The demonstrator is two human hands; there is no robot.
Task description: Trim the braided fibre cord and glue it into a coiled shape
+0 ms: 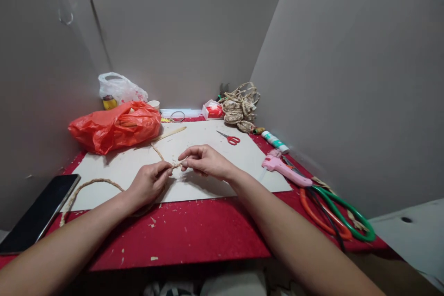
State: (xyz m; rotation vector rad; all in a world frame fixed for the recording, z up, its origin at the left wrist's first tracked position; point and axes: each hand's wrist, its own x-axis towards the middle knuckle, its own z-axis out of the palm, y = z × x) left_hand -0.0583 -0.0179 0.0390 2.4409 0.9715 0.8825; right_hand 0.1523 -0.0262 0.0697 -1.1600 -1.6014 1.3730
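My left hand (150,181) and my right hand (203,161) meet over a white card sheet (208,141) on the red table (194,231). Both pinch a tan braided straw rope (90,183) at the same spot between the fingertips. The rope curves from my left hand out to the left and down toward the table's front edge. A loose straw strand (158,151) runs from the pinch point up toward the orange bag.
An orange plastic bag (116,126) and a white bag (120,87) sit at the back left. Red-handled scissors (229,138), a pile of woven straw pieces (241,106), a pink glue gun (284,169), coloured hoops (336,212) and a phone (38,212) surround the sheet.
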